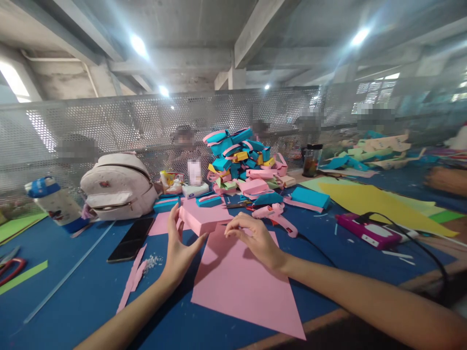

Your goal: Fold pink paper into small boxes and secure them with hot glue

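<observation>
A folded pink paper box sits at the middle of the table. My left hand grips its left end, with the thumb at the lower front edge and the fingers along the side. Close to the box's right corner, my right hand has its fingers curled in a pinch; whatever lies between the fingertips is hidden. Under both hands a flat sheet of pink paper covers part of the blue tabletop. A pink hot glue gun lies just beyond my right hand, its cord trailing right.
Behind stands a heaped pile of blue, pink and yellow paper boxes. A white backpack, a bottle and a black phone are at left. At right are a purple power strip and yellow paper sheets. A perforated metal screen closes the back.
</observation>
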### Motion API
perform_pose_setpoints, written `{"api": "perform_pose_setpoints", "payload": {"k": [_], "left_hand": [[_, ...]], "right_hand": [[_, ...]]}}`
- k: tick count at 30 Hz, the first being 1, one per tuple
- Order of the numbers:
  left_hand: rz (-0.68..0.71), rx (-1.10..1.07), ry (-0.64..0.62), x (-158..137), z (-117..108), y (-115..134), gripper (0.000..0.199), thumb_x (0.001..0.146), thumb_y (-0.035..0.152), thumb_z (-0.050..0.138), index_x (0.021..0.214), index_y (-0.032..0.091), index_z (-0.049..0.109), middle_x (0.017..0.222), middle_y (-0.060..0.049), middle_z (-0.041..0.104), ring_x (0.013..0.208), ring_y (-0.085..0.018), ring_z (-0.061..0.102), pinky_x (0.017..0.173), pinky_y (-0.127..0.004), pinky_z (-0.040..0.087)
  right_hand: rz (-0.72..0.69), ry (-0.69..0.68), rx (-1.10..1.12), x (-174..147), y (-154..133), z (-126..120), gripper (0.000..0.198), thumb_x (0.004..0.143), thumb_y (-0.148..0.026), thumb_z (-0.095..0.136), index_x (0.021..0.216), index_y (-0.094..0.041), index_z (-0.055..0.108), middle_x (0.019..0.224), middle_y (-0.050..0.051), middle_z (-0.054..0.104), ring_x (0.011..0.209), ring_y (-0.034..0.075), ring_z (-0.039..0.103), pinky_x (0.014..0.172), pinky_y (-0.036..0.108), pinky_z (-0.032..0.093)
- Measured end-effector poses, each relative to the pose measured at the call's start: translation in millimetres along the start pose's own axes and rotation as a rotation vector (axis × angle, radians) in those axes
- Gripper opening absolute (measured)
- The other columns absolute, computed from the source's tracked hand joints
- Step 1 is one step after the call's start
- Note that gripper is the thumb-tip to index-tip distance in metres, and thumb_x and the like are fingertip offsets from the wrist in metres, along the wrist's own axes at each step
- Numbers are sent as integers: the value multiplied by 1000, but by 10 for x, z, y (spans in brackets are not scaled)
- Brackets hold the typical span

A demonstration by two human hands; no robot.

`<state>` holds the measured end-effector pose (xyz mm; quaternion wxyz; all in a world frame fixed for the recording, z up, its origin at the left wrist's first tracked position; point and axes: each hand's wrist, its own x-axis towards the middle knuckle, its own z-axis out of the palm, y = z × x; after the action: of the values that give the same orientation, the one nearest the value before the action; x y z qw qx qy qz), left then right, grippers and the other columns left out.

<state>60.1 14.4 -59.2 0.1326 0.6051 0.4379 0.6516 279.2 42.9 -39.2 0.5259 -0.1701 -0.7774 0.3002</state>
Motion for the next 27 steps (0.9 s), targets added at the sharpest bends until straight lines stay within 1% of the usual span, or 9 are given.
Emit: {"api": "perform_pose_setpoints", "payload": {"k": [3,6,10,13,15,20,22,24,27], "left_hand": [[-22,-18,2,-6,7,-1,89,71,33,81,146,37,32,149,-7,38,143,-30,34,120,-51,27],[-39,-35,5,-7,17,9,89,71,33,81,145,38,32,149,-7,39,143,-30,34,120,-50,28],[-63,-40,13,-4,26,4,86,73,35,80,145,37,32,149,-7,39,143,-30,35,119,-51,29],[-77,-38,18,-2,21,-23,84,74,35,78,145,37,32,149,-7,39,142,-31,36,118,-52,30],[-65,-30,28,2,13,-38,83,75,35,78,145,37,33,147,-7,40,142,-31,35,118,-53,30],[45,5,57,57,-31,-22,84,74,35,79,144,38,33,148,-7,37,143,-30,33,119,-53,28],[95,19,72,134,-90,-24,85,73,35,79,144,38,32,150,-7,33,144,-30,32,120,-52,28],[128,34,109,256,-198,-55,89,72,36,81,146,36,30,151,-9,32,144,-30,31,118,-52,29],[137,50,221,488,-444,-146,93,70,39,82,146,30,29,147,-13,33,143,-32,32,117,-52,31]], "right_hand": [[61,-12,25,-7,21,9,17,97,-31,57,84,-21,62,85,2,61,81,17,54,74,29,41],[125,-44,51,-16,22,18,19,101,-32,47,86,-22,53,81,-1,53,74,15,49,69,28,38],[134,-87,62,-28,6,23,27,104,-35,35,82,-22,44,75,-3,43,66,13,40,63,27,33],[138,-120,54,-39,6,23,32,105,-37,32,78,-21,41,72,-3,41,64,12,37,61,26,32],[161,-166,27,-54,23,27,35,104,-39,35,75,-21,41,69,-4,42,60,11,36,58,25,30],[251,-335,-92,-84,66,90,46,99,-41,48,59,-18,44,52,-4,47,48,9,43,51,24,28],[244,-400,-127,-62,42,136,52,97,-39,49,51,-18,40,46,-4,44,45,8,41,50,24,26],[190,-437,-174,-7,-19,197,52,96,-34,51,49,-18,36,45,-5,40,45,8,37,49,24,24],[129,-490,-210,126,-149,340,34,93,-26,56,61,-18,48,53,-6,52,51,8,44,52,21,27]]}}
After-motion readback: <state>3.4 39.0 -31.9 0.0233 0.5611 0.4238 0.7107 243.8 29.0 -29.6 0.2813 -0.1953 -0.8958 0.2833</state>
